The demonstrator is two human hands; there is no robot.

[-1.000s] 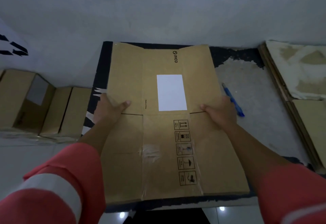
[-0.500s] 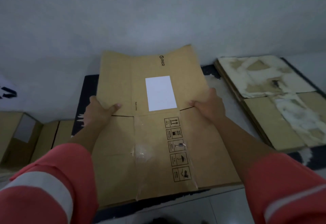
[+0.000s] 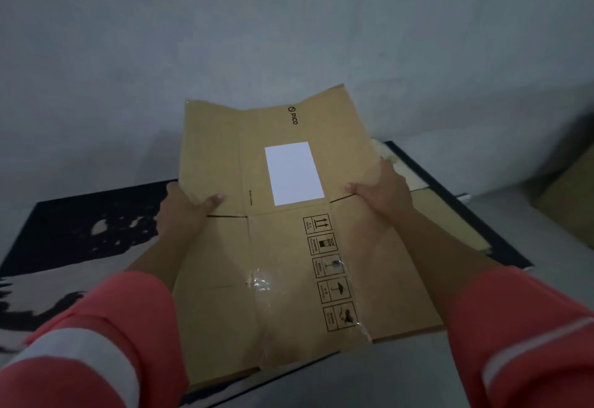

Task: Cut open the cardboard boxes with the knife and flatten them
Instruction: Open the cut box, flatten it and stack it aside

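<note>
L hand (image 3: 186,211), R hand (image 3: 382,192) grip flattened box (image 3: 283,246) side edges, held over dark mat (image 3: 80,224)

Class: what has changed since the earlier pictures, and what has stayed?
The flattened box has been lifted and carried right, partly over the cardboard stack, far end tilted up. The left hand and right hand still grip its side edges.
</note>
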